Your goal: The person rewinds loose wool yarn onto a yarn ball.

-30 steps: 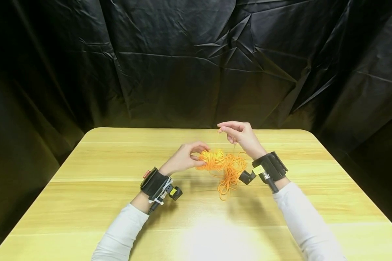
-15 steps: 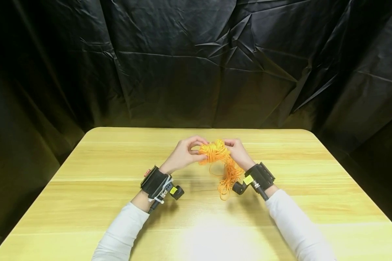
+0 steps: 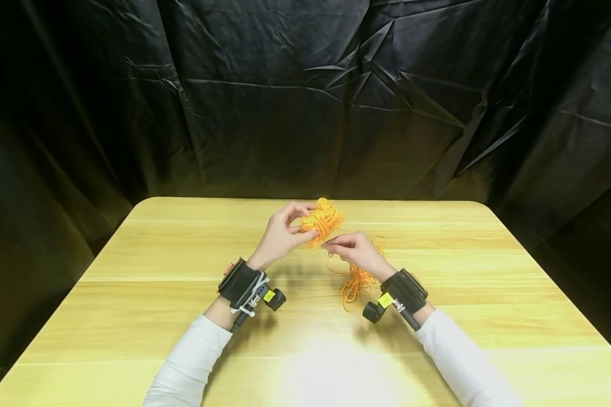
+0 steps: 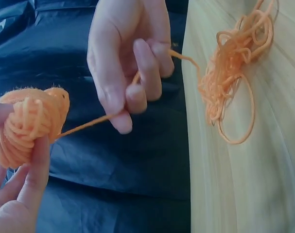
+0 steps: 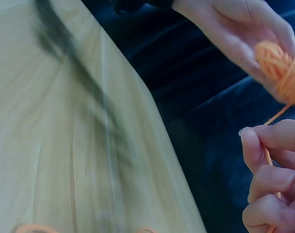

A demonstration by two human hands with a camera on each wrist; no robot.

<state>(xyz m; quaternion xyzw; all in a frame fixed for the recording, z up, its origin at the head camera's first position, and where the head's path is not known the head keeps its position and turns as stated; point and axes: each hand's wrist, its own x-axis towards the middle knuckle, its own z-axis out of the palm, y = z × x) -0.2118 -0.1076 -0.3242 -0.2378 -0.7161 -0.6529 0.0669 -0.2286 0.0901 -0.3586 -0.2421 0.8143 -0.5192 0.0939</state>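
Observation:
My left hand [image 3: 281, 233] grips a bundle of wound orange yarn [image 3: 322, 221] between thumb and fingers, held up over the table. Lower and to its right, my right hand [image 3: 355, 252] pinches the strand of yarn [image 4: 89, 124] between thumb and forefinger. That strand runs taut from the bundle to the fingertips, then passes through the curled fingers. From there it trails to a loose tangle of yarn [image 4: 230, 73] on the table, partly hidden behind the right hand in the head view.
The light wooden table [image 3: 153, 316] has rounded far corners. Behind it hangs a creased black curtain [image 3: 265, 141]. Each wrist wears a black strap with a small camera, the left camera [image 3: 275, 299] and the right camera [image 3: 373, 312] both hanging low above the table.
The right hand has come down from above, past the bundle's far side, to below its near right. The left hand has raised the yarn bundle slightly and tilted it.

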